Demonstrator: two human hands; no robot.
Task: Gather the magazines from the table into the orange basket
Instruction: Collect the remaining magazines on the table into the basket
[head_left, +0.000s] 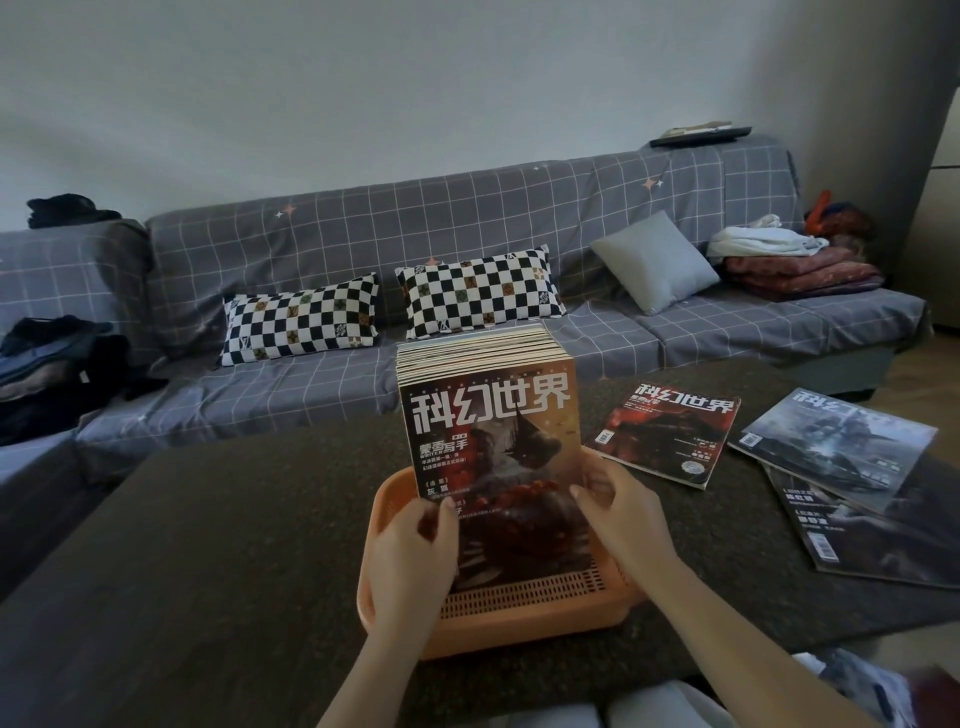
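Observation:
An orange basket (498, 618) sits on the dark table (234, 545) right in front of me. A thick stack of magazines (493, 415) stands upright in it, an orange-red cover facing me. My left hand (415, 551) grips the stack's lower left edge, fingers curled onto the cover. My right hand (618, 514) grips the lower right edge the same way. To the right, a red magazine (665, 436) lies flat on the table. Farther right a grey-blue magazine (841, 447) overlaps a dark one (883, 540).
A grey grid-patterned sofa (467, 239) runs behind the table with two checkered pillows (301, 317), a grey cushion (654, 260), folded blankets (795, 270) at right and dark clothes (57, 358) at left. Loose printed items (872, 686) lie by my knees at lower right.

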